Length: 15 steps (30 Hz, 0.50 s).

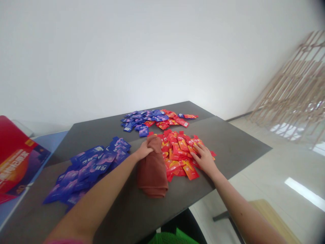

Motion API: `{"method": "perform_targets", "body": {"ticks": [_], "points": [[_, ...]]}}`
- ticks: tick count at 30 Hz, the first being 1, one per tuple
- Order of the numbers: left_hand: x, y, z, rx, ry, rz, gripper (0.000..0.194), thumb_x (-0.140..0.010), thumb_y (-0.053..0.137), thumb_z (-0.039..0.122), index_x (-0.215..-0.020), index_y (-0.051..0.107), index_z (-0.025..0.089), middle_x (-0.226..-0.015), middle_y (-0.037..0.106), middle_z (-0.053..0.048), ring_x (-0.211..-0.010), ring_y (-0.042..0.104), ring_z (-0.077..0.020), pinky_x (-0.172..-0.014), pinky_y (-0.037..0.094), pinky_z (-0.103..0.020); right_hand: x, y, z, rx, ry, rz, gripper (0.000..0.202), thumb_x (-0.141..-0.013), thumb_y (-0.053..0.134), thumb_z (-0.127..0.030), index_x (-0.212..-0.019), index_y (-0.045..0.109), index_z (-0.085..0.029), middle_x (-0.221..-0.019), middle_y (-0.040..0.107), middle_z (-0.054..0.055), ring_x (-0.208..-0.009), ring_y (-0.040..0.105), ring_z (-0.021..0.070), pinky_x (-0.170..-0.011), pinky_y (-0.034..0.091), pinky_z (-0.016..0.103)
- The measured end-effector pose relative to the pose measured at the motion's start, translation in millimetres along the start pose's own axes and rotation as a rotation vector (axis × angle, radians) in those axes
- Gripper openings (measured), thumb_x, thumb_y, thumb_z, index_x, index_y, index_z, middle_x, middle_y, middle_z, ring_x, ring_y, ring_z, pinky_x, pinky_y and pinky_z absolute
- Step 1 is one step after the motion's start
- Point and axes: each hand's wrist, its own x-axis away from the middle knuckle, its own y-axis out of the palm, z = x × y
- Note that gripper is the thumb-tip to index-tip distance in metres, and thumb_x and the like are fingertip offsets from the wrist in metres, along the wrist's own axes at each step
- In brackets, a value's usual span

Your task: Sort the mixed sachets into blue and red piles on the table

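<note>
And there was the brown cloth [152, 171], soft and layered, lying between two piles, its bunched top grasped by the left hand [145, 150]! Right beside it, glossy red packets [177, 149], the right hand [203, 157] loosely splayed over them. Flat blue packets [101, 161] sat left. Near piles looked colour-parted; the far mixed heap [152, 118], not yet, on the smooth dark table [233, 139].

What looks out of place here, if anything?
One blue packet lies at the right edge of the far pile, beside red packets, apart from the other blue packets. It looks stray: the near blue pile and near red pile look unmixed.
</note>
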Motion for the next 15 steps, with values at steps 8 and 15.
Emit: {"method": "perform_targets", "body": {"ticks": [8, 15], "points": [[-17.4, 41.2, 0.9, 0.066, 0.078, -0.216, 0.052, -0.068, 0.069, 0.024, -0.117, 0.059, 0.011, -0.128, 0.061, -0.014, -0.122, 0.053, -0.0297, -0.111, 0.033, -0.044, -4.1, -3.2, 16.9, -0.039, -0.055, -0.019, 0.049, -0.090, 0.048, -0.048, -0.124, 0.062, -0.016, -0.135, 0.056, 0.015, -0.128, 0.047, 0.0279, -0.109, 0.035, 0.044], [-36.9, 73.2, 12.0, 0.131, 0.072, -0.297, 0.051, -0.060, 0.076, 0.020, -0.110, 0.065, 0.012, -0.123, 0.064, -0.013, -0.119, 0.054, -0.0313, -0.109, 0.035, -0.043, -11.7, -12.8, 46.8, -0.060, -0.045, -0.003, 0.050, -0.090, 0.048, -0.049, -0.124, 0.062, -0.016, -0.133, 0.057, 0.016, -0.126, 0.050, 0.0290, -0.108, 0.036, 0.047]]}}
